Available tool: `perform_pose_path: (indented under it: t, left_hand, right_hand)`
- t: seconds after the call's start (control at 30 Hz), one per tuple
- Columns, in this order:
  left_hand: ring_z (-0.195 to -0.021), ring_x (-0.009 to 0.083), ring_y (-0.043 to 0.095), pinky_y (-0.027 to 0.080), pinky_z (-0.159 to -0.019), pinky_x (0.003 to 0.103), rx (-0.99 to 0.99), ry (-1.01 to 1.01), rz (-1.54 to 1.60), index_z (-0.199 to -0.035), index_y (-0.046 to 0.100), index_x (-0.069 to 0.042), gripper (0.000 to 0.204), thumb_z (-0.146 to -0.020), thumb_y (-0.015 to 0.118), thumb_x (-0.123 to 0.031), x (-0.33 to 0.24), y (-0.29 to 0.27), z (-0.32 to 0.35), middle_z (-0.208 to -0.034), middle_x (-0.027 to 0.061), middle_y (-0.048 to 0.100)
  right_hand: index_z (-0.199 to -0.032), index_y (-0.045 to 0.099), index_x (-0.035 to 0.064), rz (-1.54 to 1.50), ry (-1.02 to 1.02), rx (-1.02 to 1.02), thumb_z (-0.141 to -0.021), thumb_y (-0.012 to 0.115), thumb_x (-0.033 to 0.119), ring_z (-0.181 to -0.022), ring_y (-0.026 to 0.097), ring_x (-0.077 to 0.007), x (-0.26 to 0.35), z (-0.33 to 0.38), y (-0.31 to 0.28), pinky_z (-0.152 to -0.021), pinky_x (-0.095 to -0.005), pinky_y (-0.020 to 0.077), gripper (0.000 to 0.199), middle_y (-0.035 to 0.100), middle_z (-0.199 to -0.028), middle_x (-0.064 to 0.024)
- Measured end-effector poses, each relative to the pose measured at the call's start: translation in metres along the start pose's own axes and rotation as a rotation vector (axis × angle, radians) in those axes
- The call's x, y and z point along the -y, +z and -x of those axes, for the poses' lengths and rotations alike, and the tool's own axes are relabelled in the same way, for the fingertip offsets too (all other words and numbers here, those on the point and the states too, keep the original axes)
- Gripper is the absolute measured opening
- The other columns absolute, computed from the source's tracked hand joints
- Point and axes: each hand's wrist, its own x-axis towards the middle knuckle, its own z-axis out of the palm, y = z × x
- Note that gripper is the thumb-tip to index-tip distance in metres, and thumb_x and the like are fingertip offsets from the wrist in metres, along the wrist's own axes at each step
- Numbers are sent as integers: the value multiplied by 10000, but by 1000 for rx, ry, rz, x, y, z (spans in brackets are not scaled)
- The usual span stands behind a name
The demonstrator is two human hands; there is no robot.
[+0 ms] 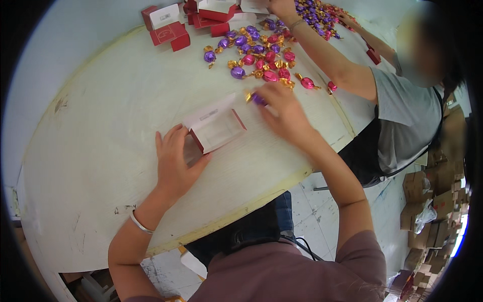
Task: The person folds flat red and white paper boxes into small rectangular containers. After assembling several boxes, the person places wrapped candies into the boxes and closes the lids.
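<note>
A small open cardboard box [216, 132], white inside with red ends, lies on the table with its lid flap folded back. My left hand [175, 160] grips its left end, thumb at the near corner and fingers at the far one. No candy shows inside the box. Just right of it, above the table, my right hand [286, 111] pinches a purple candy [258, 99] in a gold-ended twist wrapper. Beyond that hand lies a loose spread of wrapped candies, purple ones [238, 73] and pink ones [270, 75].
Several red-and-white boxes [171, 36] stand at the table's far edge. To the right, a co-worker in a grey shirt [410, 118] reaches an arm [329, 58] across the candies. A larger candy pile [314, 17] lies farther back. Stacked brown cartons [415, 189] stand on the floor at right.
</note>
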Motion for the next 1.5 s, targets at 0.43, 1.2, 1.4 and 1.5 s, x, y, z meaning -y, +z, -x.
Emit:
perform_pose_path:
  t: [0.43, 1.2, 1.4, 1.5]
  left_hand:
    - [-967, 273, 465, 181, -1004, 539, -7, 53, -87, -1049, 455, -53, 556, -634, 762, -261, -6, 3, -9, -1002, 83, 498]
    - [-958, 281, 466, 197, -1008, 531, 13, 9, -81, -954, 439, -25, 581, -579, 793, -293, -10, 7, -9, -923, 99, 494]
    - [-977, 285, 462, 194, -1012, 534, -14, 29, -78, -966, 439, -20, 590, -585, 786, -308, -9, 9, -9, -939, 108, 496]
    - [-988, 294, 458, 191, -1013, 535, -23, 4, -91, -971, 437, -15, 593, -592, 777, -320, -5, 8, -6, -951, 120, 493]
  right_hand:
    - [-756, 548, 37, 22, -173, 164, -642, 678, 75, -649, 528, -228, 77, -20, 17, -608, -320, 402, 176, 586, -776, -93]
    - [-622, 626, 63, 66, -171, 414, -617, 635, 62, -746, 560, -223, 73, -28, 28, -858, -403, 303, 11, 595, -621, -68]
    - [-611, 641, 79, 135, -176, 299, -661, 634, 84, -784, 559, -216, 76, -19, 38, -907, -457, 292, 50, 590, -627, -60]
    - [-707, 646, 72, 78, -185, 325, -717, 628, 92, -824, 564, -209, 78, -23, 29, -986, -460, 278, 28, 612, -718, -49]
